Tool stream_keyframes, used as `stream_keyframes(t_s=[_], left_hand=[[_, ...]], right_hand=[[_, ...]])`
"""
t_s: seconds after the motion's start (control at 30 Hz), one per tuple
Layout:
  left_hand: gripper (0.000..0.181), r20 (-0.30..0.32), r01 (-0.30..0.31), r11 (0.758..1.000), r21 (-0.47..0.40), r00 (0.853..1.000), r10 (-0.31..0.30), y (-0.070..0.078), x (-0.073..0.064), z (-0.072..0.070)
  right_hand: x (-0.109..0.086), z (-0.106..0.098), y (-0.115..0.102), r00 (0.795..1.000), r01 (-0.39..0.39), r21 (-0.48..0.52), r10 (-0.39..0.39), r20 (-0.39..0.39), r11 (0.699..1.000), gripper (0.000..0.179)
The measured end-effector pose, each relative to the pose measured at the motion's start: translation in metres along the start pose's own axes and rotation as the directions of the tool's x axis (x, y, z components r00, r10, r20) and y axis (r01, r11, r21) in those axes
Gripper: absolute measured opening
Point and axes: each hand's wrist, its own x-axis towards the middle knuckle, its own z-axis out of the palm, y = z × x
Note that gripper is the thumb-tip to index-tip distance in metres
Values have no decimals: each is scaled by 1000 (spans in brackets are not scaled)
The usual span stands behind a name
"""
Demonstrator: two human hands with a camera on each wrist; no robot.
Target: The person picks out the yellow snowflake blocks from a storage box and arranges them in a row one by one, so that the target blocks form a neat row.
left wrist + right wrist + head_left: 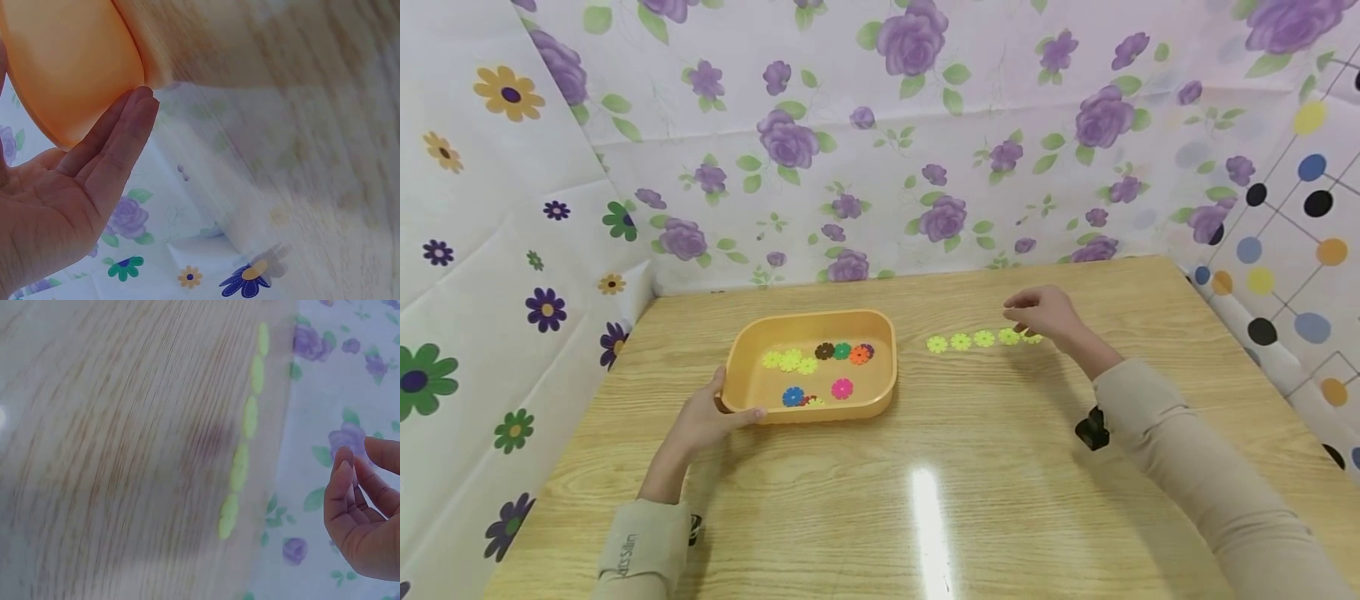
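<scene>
An orange plastic basin (pixel 886 400) stands on the left part of the table. My left hand (pixel 703 419) holds its near left corner, thumb along the front rim; in the left wrist view the fingers (pixel 128 128) lie against the basin's outer wall (pixel 75 69). Inside are yellow-green notched discs (pixel 790 360) plus a blue disc (pixel 793 396), a pink disc (pixel 842 388) and other colours. To the right, several yellow-green discs (pixel 984 338) form a row on the table. Over the row's right end hovers my right hand (pixel 1047 315), fingers loosely bent, with nothing visible between them.
The wooden table (pixel 820 500) meets a purple-flowered cloth (pixel 880 192) at the back. Patterned cloths hang at the left (pixel 512 275) and the right (pixel 1292 250). Light glares on the tabletop near the front middle.
</scene>
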Motion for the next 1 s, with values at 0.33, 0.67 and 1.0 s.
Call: stream_keyframes(t_s=[0.33, 0.67, 1.0], left_hand=[[109, -5, -14, 1000, -2, 1000, 14, -1, 1, 0], [110, 2, -2, 1000, 3, 1000, 2, 0, 0, 0], [109, -16, -32, 999, -8, 999, 31, -1, 0, 0]], right_hand=[[-3, 13, -17, 998, 58, 4, -58, 18, 998, 33], [-3, 28, -30, 997, 70, 39, -71, 43, 997, 34], [-3, 45, -47, 990, 119, 48, -122, 66, 992, 30]])
